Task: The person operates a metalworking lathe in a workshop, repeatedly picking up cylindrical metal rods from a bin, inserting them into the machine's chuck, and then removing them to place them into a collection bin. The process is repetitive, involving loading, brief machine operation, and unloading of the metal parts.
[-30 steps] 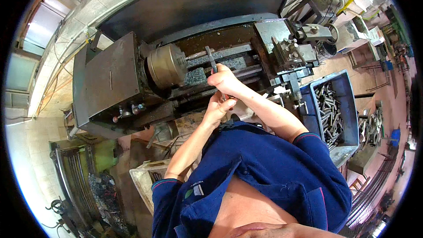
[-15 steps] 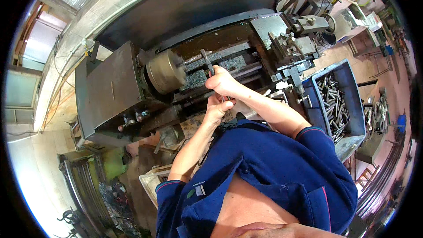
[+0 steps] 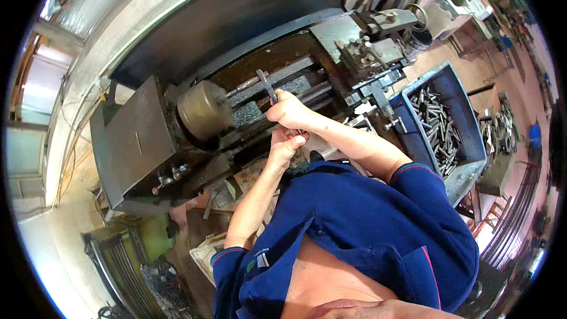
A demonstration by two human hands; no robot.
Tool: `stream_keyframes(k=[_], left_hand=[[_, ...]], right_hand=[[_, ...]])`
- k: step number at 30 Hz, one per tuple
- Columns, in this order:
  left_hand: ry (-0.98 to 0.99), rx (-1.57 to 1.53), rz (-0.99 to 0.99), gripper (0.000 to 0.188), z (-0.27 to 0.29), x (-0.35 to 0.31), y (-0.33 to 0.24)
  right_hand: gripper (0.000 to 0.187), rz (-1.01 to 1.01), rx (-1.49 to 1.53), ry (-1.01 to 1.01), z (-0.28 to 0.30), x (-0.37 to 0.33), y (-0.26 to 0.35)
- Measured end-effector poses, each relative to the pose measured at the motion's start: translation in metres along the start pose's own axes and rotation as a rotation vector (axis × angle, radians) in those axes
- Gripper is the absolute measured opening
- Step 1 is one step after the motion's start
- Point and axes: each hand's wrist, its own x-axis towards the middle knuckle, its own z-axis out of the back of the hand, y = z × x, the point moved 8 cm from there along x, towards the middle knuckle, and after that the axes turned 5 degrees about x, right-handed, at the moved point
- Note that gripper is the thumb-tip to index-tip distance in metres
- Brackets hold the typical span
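A flat metal file (image 3: 266,84) reaches forward from my fists, its far end lying across a thin rod (image 3: 241,90) that sticks out of the lathe chuck (image 3: 204,109). The chuck's right end looks smeared, as if turning. My right hand (image 3: 289,110) is wrapped round the file near its middle. Just below and nearer to me, my left hand (image 3: 286,146) closes round the rear end, with its thumb on top; fingers and forearm hide most of that part. Whether the file touches the rod or hovers over it is hard to tell.
Control levers (image 3: 171,178) jut from the headstock (image 3: 133,142) at left. Metal chips (image 3: 251,112) lie in the lathe bed. On the right are the carriage with its tool post (image 3: 363,53) and a blue bin (image 3: 475,136) full of short metal rods.
The view has shifted, so the lathe appears farther left and tilted. Both hands keep their hold on the file, which still crosses near the rod.
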Motion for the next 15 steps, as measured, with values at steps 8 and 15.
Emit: stream_keyframes(k=[8,15], left_hand=[[-0.005,0.087,-0.074,0.034,0.008,-0.001,-0.004],[-0.093,0.021,-0.050,0.034,0.009,-0.007,-0.001]], right_hand=[[0.026,0.161,-0.222,0.045,-0.005,0.007,0.002],[0.017,0.163,-0.210,0.035,-0.010,0.015,-0.007]])
